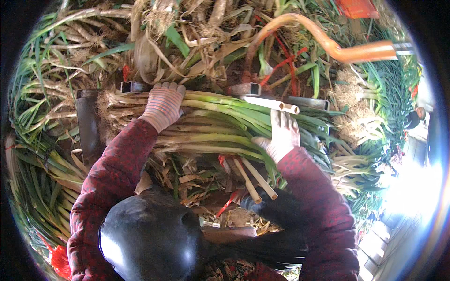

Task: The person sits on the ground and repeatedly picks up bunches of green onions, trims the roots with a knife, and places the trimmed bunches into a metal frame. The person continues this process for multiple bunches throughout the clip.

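Note:
A thick bundle of large green onions lies across a low metal frame, roots to the left and green leaves to the right. My left hand, in a striped knit glove, reaches over the white stems near the roots, with its fingers curled over the far side. Farther right, my gloved right hand lies on the leaves. Its thumb is spread, and its fingertips are beside two pale tubes; whether it grips the leaves is unclear. An upright dark metal plate stands by the root ends.
Two more pale tubes point towards me below the bundle. A bent orange metal bar rises beyond the frame, near square metal tubing. Loose onions lie left; rooted bundles lie right. My dark knee is close below.

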Available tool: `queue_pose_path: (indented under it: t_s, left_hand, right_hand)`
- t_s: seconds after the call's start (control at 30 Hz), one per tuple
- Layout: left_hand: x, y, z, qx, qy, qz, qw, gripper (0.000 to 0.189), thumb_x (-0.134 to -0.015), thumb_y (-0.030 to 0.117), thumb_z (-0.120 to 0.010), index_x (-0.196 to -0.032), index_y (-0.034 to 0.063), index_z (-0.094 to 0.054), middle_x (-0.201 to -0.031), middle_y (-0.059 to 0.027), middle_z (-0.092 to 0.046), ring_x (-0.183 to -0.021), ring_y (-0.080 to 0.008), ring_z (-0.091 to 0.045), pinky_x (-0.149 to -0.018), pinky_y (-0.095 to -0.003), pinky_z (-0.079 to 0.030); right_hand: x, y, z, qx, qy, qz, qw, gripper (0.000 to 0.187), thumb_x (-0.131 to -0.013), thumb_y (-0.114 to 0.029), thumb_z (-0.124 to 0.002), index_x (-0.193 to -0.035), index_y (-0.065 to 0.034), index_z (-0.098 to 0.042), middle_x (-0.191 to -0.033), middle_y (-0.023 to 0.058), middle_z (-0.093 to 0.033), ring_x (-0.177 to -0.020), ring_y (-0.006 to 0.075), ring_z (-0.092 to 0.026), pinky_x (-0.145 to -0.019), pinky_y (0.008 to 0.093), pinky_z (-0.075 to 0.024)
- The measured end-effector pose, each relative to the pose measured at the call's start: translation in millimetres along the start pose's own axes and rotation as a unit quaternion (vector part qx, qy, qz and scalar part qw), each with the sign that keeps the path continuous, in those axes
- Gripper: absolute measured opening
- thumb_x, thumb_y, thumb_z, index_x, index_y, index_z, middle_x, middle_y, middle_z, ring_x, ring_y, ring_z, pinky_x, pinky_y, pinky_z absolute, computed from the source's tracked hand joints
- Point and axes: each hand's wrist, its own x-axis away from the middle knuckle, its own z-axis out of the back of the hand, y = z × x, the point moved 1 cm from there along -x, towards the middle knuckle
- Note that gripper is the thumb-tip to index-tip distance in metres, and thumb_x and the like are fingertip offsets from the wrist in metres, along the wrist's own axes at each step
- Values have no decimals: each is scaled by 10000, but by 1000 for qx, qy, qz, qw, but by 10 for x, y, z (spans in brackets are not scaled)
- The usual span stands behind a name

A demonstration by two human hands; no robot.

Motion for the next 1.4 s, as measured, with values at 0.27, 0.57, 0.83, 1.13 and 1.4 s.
queue_pose_path:
  t_s: [0.27, 0.57, 0.83, 1.13, 1.4]
  left_hand:
    - [-25, -32, -50, 25, 17, -15, 999, 583, -650, 329, -719, -1116, 54, -504, -1022, -153, -571, -967, -315, -563, -829, -420, -431]
    - [-35, -19, -72, 30, 27, -3, 999, 553, -652, 294, -712, -1109, 49, -521, -1070, -155, -571, -1018, -312, -554, -878, -417, -434]
    - [65, -67, 87, 93, 28, -39, 995, 525, -650, 300, -720, -1079, 60, -535, -973, -118, -582, -955, -298, -561, -828, -407, -445]
    - [935, -393, 222, 159, 261, -43, 951, 542, -642, 164, -647, -1161, 68, -522, -1159, -129, -539, -1108, -321, -492, -945, -441, -388]
    - [1837, -1561, -214, 462, 399, 246, 753, 299, -736, 107, -704, -1010, 52, -599, -860, -49, -610, -781, -210, -586, -706, -288, -468]
  right_hand:
    - [-83, 324, -592, 101, 95, 88, 986, 876, -690, -347, -661, -1400, -46, -247, -1315, 212, -397, -1235, 399, -339, -1059, 514, -183]
    - [-197, 743, -840, 143, 20, 16, 989, 836, -675, -217, -662, -1402, -145, -255, -1402, 177, -298, -1266, 367, -325, -1037, 510, -260]
    - [-207, 636, -724, 208, -5, -2, 978, 664, -797, -119, -494, -1412, -121, -244, -1345, 245, -364, -1231, 380, -384, -983, 508, -331]
    - [-144, 410, -295, 227, -127, -80, 962, 1101, -626, -288, -774, -1436, -30, -74, -1340, 204, -383, -1122, 301, -494, -935, 396, -393]
    - [67, 376, 310, 56, -157, -61, 984, 914, -657, -276, -748, -1409, -111, -254, -1331, 204, -388, -1251, 356, -363, -1024, 451, -310]
